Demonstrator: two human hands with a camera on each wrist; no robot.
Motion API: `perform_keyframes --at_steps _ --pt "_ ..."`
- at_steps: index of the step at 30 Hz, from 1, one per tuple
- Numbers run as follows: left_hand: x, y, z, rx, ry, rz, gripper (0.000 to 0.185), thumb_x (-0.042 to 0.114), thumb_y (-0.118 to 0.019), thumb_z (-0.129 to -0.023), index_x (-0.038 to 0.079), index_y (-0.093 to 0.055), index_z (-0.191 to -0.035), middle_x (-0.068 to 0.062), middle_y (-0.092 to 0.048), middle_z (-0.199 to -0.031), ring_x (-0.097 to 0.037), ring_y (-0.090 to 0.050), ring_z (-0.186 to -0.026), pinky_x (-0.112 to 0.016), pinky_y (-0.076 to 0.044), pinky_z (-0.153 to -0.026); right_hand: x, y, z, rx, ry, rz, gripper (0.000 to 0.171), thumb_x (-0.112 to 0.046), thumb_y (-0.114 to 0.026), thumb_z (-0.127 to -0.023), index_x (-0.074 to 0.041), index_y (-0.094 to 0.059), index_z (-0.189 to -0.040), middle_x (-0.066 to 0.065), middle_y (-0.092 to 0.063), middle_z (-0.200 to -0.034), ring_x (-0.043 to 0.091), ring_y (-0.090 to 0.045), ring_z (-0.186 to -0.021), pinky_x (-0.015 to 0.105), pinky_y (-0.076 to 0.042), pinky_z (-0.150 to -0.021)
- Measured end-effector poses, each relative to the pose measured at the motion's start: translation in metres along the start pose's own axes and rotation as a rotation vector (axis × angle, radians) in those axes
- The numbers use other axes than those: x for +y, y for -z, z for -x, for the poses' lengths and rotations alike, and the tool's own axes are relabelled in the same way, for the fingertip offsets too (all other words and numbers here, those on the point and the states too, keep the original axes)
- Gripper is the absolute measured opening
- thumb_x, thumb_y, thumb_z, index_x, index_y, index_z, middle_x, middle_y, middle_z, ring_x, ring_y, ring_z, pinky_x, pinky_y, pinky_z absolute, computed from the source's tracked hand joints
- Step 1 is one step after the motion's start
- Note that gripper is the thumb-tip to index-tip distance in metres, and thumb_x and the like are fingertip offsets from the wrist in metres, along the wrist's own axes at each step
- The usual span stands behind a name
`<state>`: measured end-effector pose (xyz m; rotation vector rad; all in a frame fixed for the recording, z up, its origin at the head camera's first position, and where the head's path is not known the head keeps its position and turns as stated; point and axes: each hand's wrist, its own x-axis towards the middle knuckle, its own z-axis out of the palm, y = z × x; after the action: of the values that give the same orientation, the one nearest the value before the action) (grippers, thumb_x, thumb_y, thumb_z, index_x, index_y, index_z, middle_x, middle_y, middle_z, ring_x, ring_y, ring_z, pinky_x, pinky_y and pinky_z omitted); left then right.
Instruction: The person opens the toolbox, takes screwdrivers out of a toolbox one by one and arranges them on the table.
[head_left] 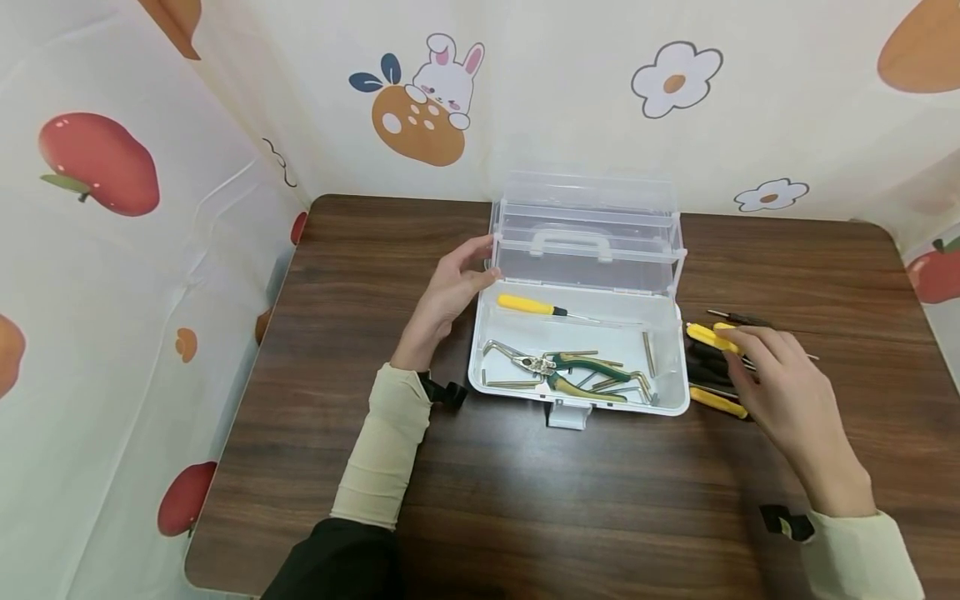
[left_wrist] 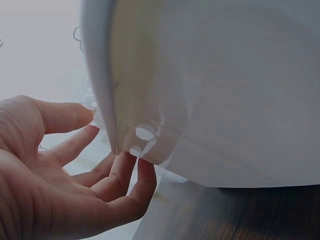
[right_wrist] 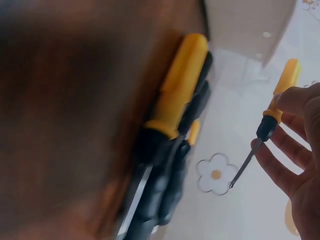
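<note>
Your right hand point(head_left: 783, 392) pinches a yellow screwdriver point(right_wrist: 272, 117) just right of the toolbox point(head_left: 577, 342), its shaft lying across the box's right wall; your left hand point(head_left: 446, 296), fingers relaxed, touches the box's left wall.

A table point(head_left: 600, 517) bears a box point(head_left: 577, 402) at its middle, toward the far side, with the lid point(head_left: 588, 225) standing open behind the tray. Inside the box, a screwdriver point(head_left: 536, 306) lies along the far part, and pliers point(head_left: 573, 373) lie in the near part among a scatter of hex keys point(head_left: 633, 385). The left hand point(head_left: 448, 293) rests against the box's far left corner. Just right of the box, on the table, lies a cluster of screwdrivers point(head_left: 716, 398); the right hand point(head_left: 780, 392) sits over them, pinching one small screwdriver point(right_wrist: 275, 112). Curtain walls point(head_left: 112, 275) stand to the left of and behind the table.
</note>
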<state>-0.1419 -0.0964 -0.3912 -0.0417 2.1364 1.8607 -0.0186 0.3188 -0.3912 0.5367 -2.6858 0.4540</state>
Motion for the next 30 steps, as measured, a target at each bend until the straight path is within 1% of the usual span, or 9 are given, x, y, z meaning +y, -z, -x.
perform_keyframes --at_steps 4,8,12,14,20,24,30 --pt "0.000 0.000 0.000 0.002 0.002 -0.001 0.054 0.010 -0.065 -0.102 0.021 -0.052 -0.154 -0.012 -0.055 -0.151 -0.032 -0.068 -0.112 -0.049 -0.047 -0.109 0.005 -0.004 0.013 -0.020 -0.018 0.004 0.048 0.012 -0.079 -0.077 -0.002 -0.069 -0.123 0.020 -0.069 -0.114 0.040 -0.061 -0.104 0.057 -0.051 -0.074" --pt "-0.001 0.000 -0.001 0.000 0.003 -0.004 0.054 0.011 -0.065 -0.102 0.022 -0.052 -0.154 -0.012 -0.055 -0.151 -0.031 -0.068 -0.112 -0.048 -0.048 -0.108 0.010 -0.008 0.025 -0.047 -0.035 -0.002 0.048 0.013 -0.080 -0.077 -0.004 -0.069 -0.121 0.019 -0.068 -0.112 0.039 -0.060 -0.103 0.056 -0.049 -0.075" --pt "-0.002 0.000 -0.002 -0.003 0.004 -0.007 0.055 0.011 -0.065 -0.102 0.023 -0.052 -0.154 -0.012 -0.055 -0.150 -0.031 -0.068 -0.111 -0.047 -0.048 -0.106 0.015 -0.010 0.036 -0.074 -0.041 -0.010 0.045 0.014 -0.078 -0.080 -0.004 -0.069 -0.120 0.018 -0.069 -0.110 0.039 -0.061 -0.103 0.053 -0.048 -0.080" --pt "-0.002 0.000 -0.002 -0.002 0.004 -0.005 0.055 0.011 -0.066 -0.102 0.023 -0.052 -0.154 -0.012 -0.055 -0.150 -0.031 -0.068 -0.111 -0.048 -0.048 -0.106 0.017 -0.012 0.040 -0.091 -0.050 -0.013 0.043 0.013 -0.077 -0.081 -0.005 -0.069 -0.120 0.017 -0.069 -0.110 0.040 -0.061 -0.102 0.054 -0.047 -0.080" --pt "-0.002 0.000 -0.002 -0.001 0.010 0.001 0.055 0.011 -0.065 -0.102 0.023 -0.052 -0.154 -0.012 -0.055 -0.151 -0.031 -0.068 -0.112 -0.049 -0.048 -0.108 0.021 -0.016 0.047 -0.157 -0.075 -0.026 0.039 0.012 -0.075 -0.085 -0.006 -0.070 -0.119 0.017 -0.067 -0.111 0.040 -0.061 -0.100 0.058 -0.048 -0.077" --pt "-0.003 0.000 -0.002 -0.003 0.005 0.001 0.056 0.011 -0.066 -0.102 0.023 -0.052 -0.154 -0.012 -0.055 -0.150 -0.031 -0.068 -0.112 -0.048 -0.048 -0.106 0.022 -0.018 0.048 -0.172 -0.081 -0.034 0.039 0.013 -0.075 -0.084 -0.006 -0.069 -0.118 0.017 -0.066 -0.110 0.039 -0.060 -0.099 0.060 -0.048 -0.076" --pt "-0.003 0.001 -0.002 -0.002 0.003 0.006 0.055 0.011 -0.065 -0.102 0.022 -0.052 -0.154 -0.012 -0.056 -0.149 -0.029 -0.068 -0.109 -0.044 -0.049 -0.103 0.023 -0.018 0.049 -0.192 -0.046 -0.031 0.036 0.014 -0.077 -0.081 -0.004 -0.071 -0.112 0.016 -0.066 -0.107 0.037 -0.061 -0.096 0.056 -0.048 -0.076"
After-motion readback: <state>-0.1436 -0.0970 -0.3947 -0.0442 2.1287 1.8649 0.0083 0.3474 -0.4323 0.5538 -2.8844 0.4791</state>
